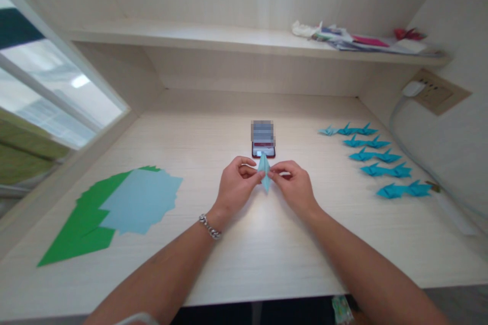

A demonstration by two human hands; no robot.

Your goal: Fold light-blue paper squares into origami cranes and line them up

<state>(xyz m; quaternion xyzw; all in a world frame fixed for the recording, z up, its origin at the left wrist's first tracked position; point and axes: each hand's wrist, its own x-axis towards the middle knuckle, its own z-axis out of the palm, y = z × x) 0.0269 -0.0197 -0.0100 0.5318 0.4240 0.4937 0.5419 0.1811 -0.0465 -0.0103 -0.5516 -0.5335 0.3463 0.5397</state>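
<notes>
Between my two hands is a light blue folded paper (264, 163), a narrow diamond shape with pointed ends, held above the desk. My left hand (240, 179) pinches its left edge between thumb and fingers. From the other side, my right hand (293, 182) grips the right edge with thumb and forefinger. Just beyond the paper's upper tip lies a phone (263, 150) with its screen lit and partly blurred. Off to the right, several blue origami cranes (375, 155) sit in rows.
Light blue paper sheets (143, 200) lie fanned over green sheets (91, 213) on the left of the desk (244, 259). A shelf (213, 38) with papers (354, 40) crosses the back. At right, a cable (398, 137) runs from a wall socket (438, 92).
</notes>
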